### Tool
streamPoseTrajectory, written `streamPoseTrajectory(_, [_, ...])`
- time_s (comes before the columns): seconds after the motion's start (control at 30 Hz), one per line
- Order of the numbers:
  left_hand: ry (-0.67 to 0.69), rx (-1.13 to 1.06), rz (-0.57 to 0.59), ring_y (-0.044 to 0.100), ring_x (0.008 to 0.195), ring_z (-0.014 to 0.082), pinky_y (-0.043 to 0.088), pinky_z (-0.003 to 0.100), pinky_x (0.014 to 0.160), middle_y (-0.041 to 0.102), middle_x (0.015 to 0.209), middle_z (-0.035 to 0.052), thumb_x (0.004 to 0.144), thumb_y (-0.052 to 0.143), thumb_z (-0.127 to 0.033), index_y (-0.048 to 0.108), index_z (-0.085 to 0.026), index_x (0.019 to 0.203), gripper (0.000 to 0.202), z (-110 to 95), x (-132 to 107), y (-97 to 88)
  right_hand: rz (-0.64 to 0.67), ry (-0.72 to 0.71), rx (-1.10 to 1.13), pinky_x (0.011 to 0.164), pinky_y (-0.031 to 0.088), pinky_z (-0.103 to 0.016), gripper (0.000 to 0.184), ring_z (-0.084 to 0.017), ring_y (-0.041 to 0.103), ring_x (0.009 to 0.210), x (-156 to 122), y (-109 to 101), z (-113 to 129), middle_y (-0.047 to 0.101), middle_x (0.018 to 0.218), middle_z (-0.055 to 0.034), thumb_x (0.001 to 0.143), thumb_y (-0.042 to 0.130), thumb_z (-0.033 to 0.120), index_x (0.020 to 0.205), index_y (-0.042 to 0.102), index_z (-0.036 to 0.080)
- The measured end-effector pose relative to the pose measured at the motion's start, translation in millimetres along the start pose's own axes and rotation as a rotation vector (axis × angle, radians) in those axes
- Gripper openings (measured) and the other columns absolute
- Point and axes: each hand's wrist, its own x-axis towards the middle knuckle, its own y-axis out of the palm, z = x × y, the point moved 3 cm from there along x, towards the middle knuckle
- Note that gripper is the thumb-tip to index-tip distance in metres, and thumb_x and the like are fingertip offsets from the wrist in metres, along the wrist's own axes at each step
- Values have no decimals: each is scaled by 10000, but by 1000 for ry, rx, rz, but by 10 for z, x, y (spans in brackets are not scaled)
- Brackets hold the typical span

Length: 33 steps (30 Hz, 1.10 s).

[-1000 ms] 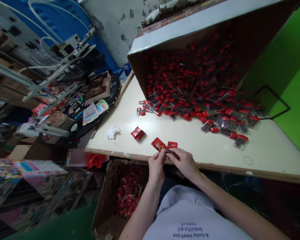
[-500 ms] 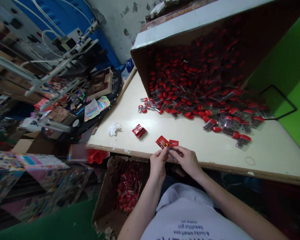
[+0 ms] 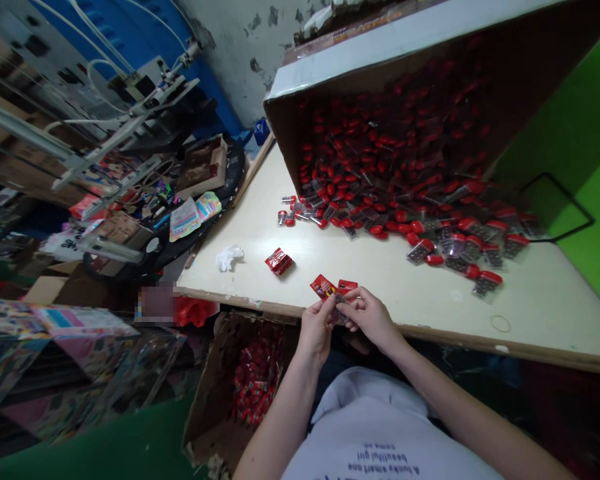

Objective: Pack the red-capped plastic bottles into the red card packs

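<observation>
Near the table's front edge, my left hand [image 3: 318,325] pinches a red printed card [image 3: 323,285] that sticks out past the fingertips. Against it, my right hand [image 3: 375,321] has its thumb and fingers closed on a small clear pack [image 3: 341,308] with dark contents, partly hidden by the fingers. Just beyond the right fingers lies another small red piece [image 3: 348,285] on the table. A little stack of red packets [image 3: 280,262] lies to the left of the hands.
A large tipped cardboard box [image 3: 300,83] spills many red-capped clear packs [image 3: 375,200] onto the table [image 3: 250,227]. Crumpled white tissue [image 3: 229,258] and a rubber band [image 3: 501,323] lie on it. Below stands an open carton [image 3: 205,400] holding red packets. A machine [image 3: 145,100] is at left.
Both hands stay in nearly the same place. The red card has tilted slightly, and my right fingers have shifted a little around the clear pack.
</observation>
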Motion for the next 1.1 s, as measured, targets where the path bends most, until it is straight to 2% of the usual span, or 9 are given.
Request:
streamPoseTrajectory(0.13, [-56,-15,129,478,519,85,401,264,603,544,578,12,683,679,-403,638,-100,705,307,24,-50,70,-20,48,106,367,397,-182,409,-94,513,395,34,40,39,549,513,77,678,666,486,866,435,205])
streamPoseTrajectory(0.23, [-46,-42,121,515,550,99,414,274,632,573,605,27,689,676,-398,646,-98,715,303,8,-67,76,25,13,82,405,442,-208,429,-107,541,434,29,14,76,558,554,66,702,643,487,952,441,202])
streamPoseTrajectory(0.4, [-69,-30,78,602,707,153,427,293,756,668,796,98,661,695,-416,681,-98,816,354,-55,-80,62,128,-200,-179,611,514,-263,526,-113,593,630,-41,-169,178,606,918,-26,706,677,399,1171,497,233])
streamPoseTrajectory(0.5, [-109,-38,94,611,757,168,426,290,776,677,856,113,665,692,-415,687,-99,851,366,-58,-113,76,122,-381,-313,693,509,-284,454,-142,599,748,-54,-251,248,585,1037,-45,727,671,358,1161,566,274])
streamPoseTrajectory(0.6, [-135,-82,89,603,739,149,426,282,774,676,854,99,677,687,-401,685,-105,886,362,-38,-158,88,132,-511,-382,725,506,-299,355,-179,597,856,-47,-259,262,599,1029,-50,764,642,334,1114,615,284])
streamPoseTrajectory(0.7, [-148,-95,76,591,709,130,420,274,771,672,809,84,666,701,-386,687,-104,859,342,-22,-200,102,94,-580,-423,701,513,-297,313,-184,602,851,-41,-253,234,619,991,-51,783,628,327,1092,636,283])
streamPoseTrajectory(0.83, [-166,-107,50,579,696,121,412,257,745,663,789,77,648,717,-378,688,-103,806,319,-20,-233,117,20,-613,-455,725,519,-315,287,-192,612,847,-43,-253,209,640,964,-53,782,631,339,1062,658,280])
streamPoseTrajectory(1.1, [-136,-130,44,559,673,101,407,246,735,654,771,63,679,699,-344,686,-106,776,256,-5,-229,111,-47,-668,-474,767,513,-323,255,-194,616,843,-59,-211,197,644,940,-53,795,625,305,1045,667,276])
